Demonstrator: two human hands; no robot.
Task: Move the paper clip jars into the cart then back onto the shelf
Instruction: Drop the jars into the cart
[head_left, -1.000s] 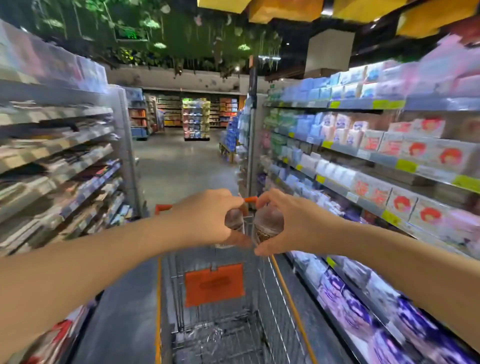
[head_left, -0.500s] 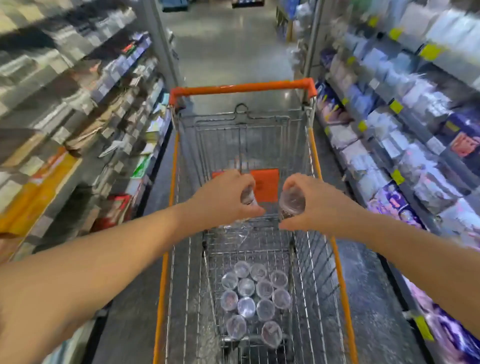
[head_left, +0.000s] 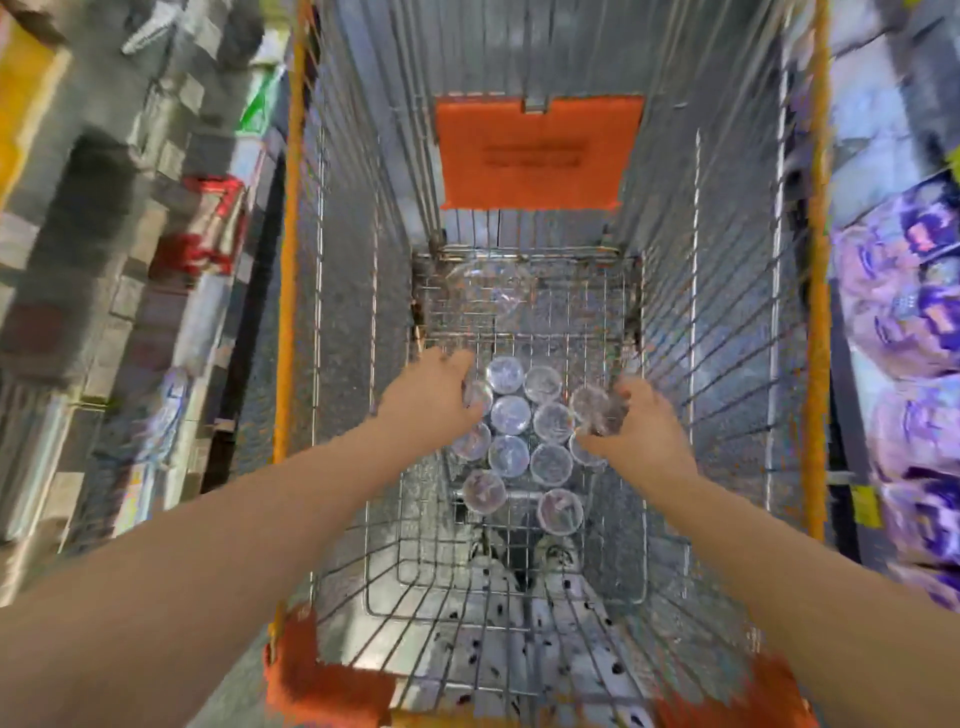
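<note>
Paper clip jars (head_left: 511, 415), clear, round and lidded, stand upright in a tight cluster on the wire floor of the steel shopping cart with the orange rim (head_left: 288, 260), seen from straight above. Both of my forearms reach down into the basket. My left hand (head_left: 428, 397) hangs knuckles-up over the cluster's left edge, fingers bent downward beside a left-edge jar (head_left: 477, 396). The blur keeps me from telling whether it grips that jar or has let go. My right hand (head_left: 641, 436) sits at the cluster's right edge, fingers and thumb curled round a right-edge jar (head_left: 597, 410). An orange plastic flap (head_left: 537, 150) hangs on the far wall. Blurred store shelves (head_left: 104, 260) flank the cart.
</note>
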